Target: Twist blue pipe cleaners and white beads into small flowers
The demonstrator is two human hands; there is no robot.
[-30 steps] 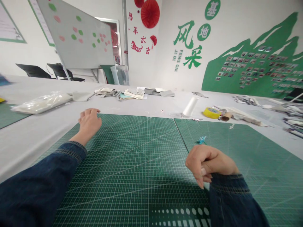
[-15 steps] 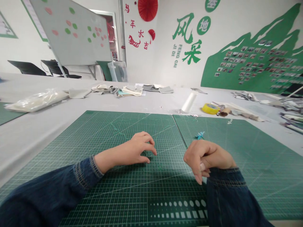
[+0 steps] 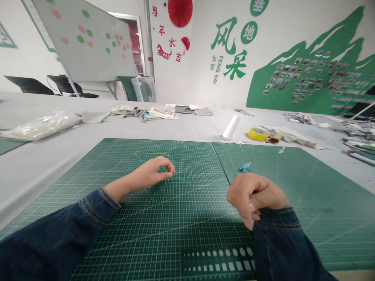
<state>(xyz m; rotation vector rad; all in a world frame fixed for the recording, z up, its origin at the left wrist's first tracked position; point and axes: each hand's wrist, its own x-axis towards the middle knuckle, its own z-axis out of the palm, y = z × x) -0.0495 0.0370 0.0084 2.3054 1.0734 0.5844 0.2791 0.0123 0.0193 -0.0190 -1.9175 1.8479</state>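
My left hand (image 3: pixel 156 171) is over the left cutting mat (image 3: pixel 140 234), thumb and forefinger tips pinched together. Anything between those tips is too fine to make out. My right hand (image 3: pixel 254 195) is closed, with its wrist bent and fingers pointing down, near the seam between the two mats. Its curled fingers hide whatever they may hold. Just beyond the right knuckles shows a small blue flower-like piece (image 3: pixel 245 168). A short stem runs from it toward the hand, but I cannot tell whether it is gripped.
Past the mats stand a white thread cone (image 3: pixel 231 127) and a yellow tape roll (image 3: pixel 258 134). Fabric scraps (image 3: pixel 159 112) lie along the far side. A plastic-wrapped bundle (image 3: pixel 43 125) rests at left. White scraps (image 3: pixel 281 150) are on the right mat (image 3: pixel 322 203).
My left hand has moved left and slightly away from me, and its spread fingers have closed into a pinch. The right hand stays almost where it was, still closed.
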